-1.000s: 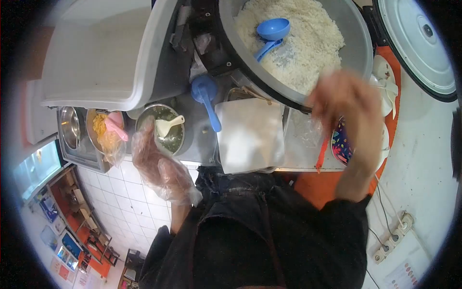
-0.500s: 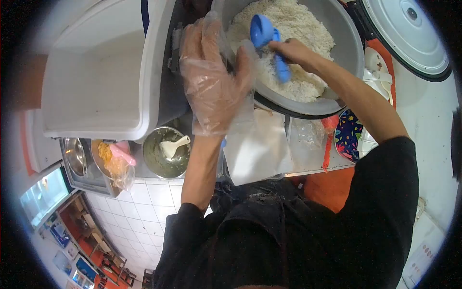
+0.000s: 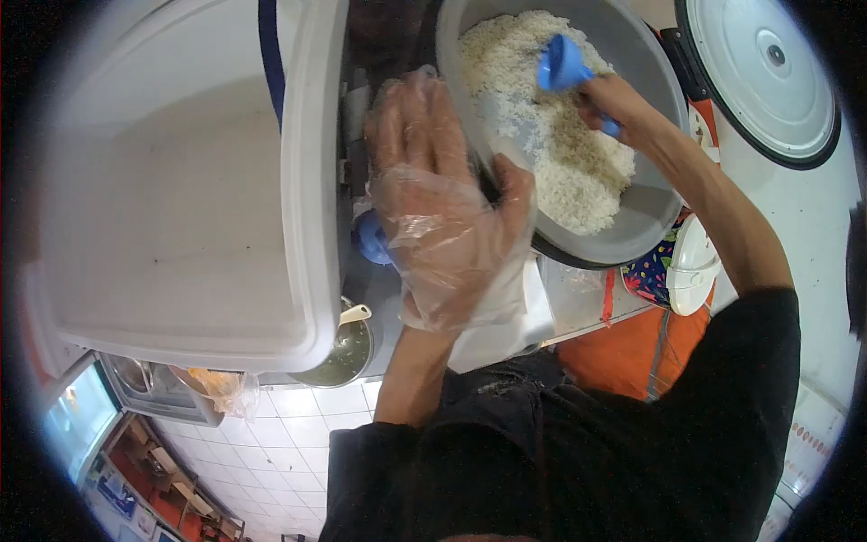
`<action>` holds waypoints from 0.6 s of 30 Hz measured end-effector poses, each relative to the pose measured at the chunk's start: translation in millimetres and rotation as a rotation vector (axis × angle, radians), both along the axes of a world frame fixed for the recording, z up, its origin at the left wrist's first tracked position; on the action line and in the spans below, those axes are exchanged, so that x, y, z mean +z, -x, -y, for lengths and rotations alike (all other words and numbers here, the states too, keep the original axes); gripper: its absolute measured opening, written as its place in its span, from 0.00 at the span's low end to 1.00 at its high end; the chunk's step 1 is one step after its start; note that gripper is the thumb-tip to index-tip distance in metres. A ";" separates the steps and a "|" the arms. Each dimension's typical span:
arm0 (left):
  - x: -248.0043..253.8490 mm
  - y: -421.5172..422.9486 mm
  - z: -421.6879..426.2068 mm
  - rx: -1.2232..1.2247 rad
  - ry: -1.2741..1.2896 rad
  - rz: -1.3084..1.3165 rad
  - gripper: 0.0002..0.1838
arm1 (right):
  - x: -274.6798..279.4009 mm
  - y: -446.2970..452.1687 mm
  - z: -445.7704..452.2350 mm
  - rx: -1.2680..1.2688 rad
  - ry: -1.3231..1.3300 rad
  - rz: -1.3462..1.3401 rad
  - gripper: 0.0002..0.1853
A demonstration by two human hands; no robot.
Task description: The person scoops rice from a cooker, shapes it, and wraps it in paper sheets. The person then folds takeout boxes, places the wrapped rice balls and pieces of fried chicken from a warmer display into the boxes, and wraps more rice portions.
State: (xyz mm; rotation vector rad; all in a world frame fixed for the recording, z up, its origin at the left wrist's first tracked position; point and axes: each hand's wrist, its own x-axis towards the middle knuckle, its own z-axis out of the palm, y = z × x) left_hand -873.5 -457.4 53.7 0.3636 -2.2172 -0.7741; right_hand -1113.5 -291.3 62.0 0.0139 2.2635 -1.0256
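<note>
Right hand (image 3: 617,107) clasps blue scoop (image 3: 562,67), cup jutting past the fingers; left hand (image 3: 442,208) unclenched, extended.

Over there, a bright blue plastic scoop (image 3: 561,67) with a rounded cup is held tilted over the loose white grains of rice (image 3: 582,190), unevenly spread inside a wide, round, grey-walled pot (image 3: 657,176).

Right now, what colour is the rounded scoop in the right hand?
Blue scoop, shown in head view.

Large white bin (image 3: 181,289) at left, flower-patterned container (image 3: 646,280) at right, white floor tiles (image 3: 280,443) below.
</note>
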 end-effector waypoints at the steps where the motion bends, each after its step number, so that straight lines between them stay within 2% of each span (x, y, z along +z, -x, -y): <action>1: 1.6 -0.2 1.4 -0.008 -0.023 0.034 0.41 | -13.5 2.0 19.0 0.031 -0.067 -0.021 0.09; 2: 3.0 0.4 5.2 -0.003 -0.019 0.027 0.41 | -24.2 2.1 36.4 0.058 -0.126 -0.046 0.13; 3: 4.9 -0.9 6.1 -0.009 -0.014 0.036 0.41 | -24.3 -8.4 47.2 0.055 -0.127 -0.048 0.13; 5: 7.3 -2.9 2.3 -0.022 -0.025 0.037 0.41 | -12.4 -28.2 49.9 0.427 -0.577 -0.418 0.26; 6: 7.0 -2.4 5.2 -0.031 -0.027 0.045 0.40 | -5.9 -23.9 43.4 0.425 -0.585 -0.432 0.26; 8: 6.3 -5.6 6.8 -0.046 -0.018 0.061 0.40 | -1.5 -13.6 17.3 0.730 -0.588 -0.567 0.34; 9: 5.0 -6.8 7.3 -0.048 -0.004 0.060 0.39 | 0.2 2.3 -8.1 0.757 -0.462 -0.644 0.33; 10: 4.4 -4.9 8.8 -0.049 0.012 0.057 0.38 | 7.2 11.6 -16.6 0.752 -0.454 -0.652 0.33; 12: 6.8 -2.9 10.4 -0.044 0.024 0.064 0.36 | 14.9 18.5 -25.8 0.589 -0.508 -0.562 0.35; 13: 9.1 -5.4 7.1 -0.046 0.020 0.069 0.35 | 0.3 13.2 -13.5 0.648 -0.486 -0.662 0.36; 15: 2.2 -3.9 6.7 -0.038 0.049 0.070 0.35 | -56.3 -2.2 28.6 0.668 -0.654 -0.622 0.37; 16: 0.1 -2.3 7.1 -0.022 0.077 0.072 0.35 | -45.8 -24.1 47.6 0.640 -0.611 -0.559 0.39; 18: 6.7 -4.2 5.5 -0.037 0.091 0.091 0.32 | -25.4 -28.2 14.6 0.817 -0.412 -0.612 0.39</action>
